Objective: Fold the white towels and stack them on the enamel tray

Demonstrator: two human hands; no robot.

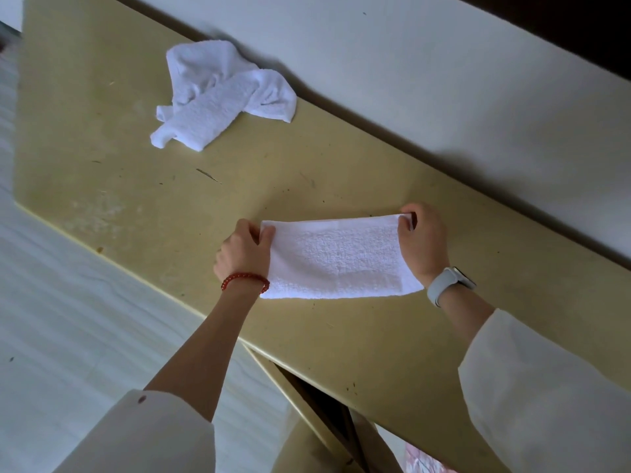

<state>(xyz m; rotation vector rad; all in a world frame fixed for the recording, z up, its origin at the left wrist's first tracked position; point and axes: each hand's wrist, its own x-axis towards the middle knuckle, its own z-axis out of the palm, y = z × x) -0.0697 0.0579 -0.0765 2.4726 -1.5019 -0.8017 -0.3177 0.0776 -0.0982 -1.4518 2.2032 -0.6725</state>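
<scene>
On the scuffed yellow-green table [136,186], a white terry towel [336,257] lies folded near the front edge; a crumpled white towel [218,93] waits at the back edge. Left hand [244,252] and right hand [423,240] pinch its far corners. Likely mid-fold; next, halve it. No enamel tray shows.

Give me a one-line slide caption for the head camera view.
Both hands, left hand and right hand, pinch a folded towel; crumpled towel waits.
</scene>
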